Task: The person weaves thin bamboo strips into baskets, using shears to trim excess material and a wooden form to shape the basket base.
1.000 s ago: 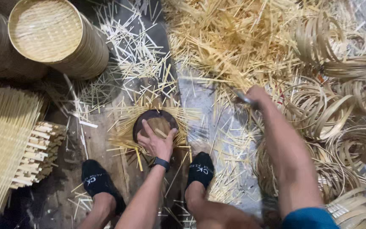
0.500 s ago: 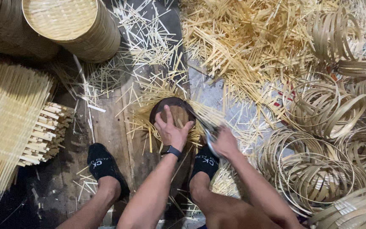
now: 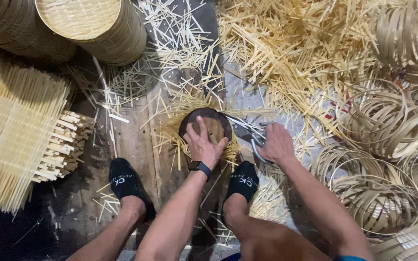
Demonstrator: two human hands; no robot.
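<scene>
My left hand [image 3: 203, 145], with a dark watch on the wrist, rests on a round dark wooden chopping block [image 3: 208, 125] and presses a piece of bamboo against its top. Just right of the block, my right hand [image 3: 275, 143] grips the handle of a metal blade tool [image 3: 247, 129] whose blade points left toward the block's edge. Short bamboo splinters [image 3: 189, 104] lie all around the block. My two feet in black socks [image 3: 125, 180] sit on the floor just below it.
Round woven bamboo baskets [image 3: 90, 24] stand at the top left. A stack of woven bamboo mats [image 3: 18, 133] lies at the left. Coiled bamboo hoops [image 3: 388, 159] fill the right side, and a heap of long bamboo strips [image 3: 291, 43] covers the top middle.
My right hand came down from the raised position at the right and now sits low beside the block with the blade. My left hand stayed on the block.
</scene>
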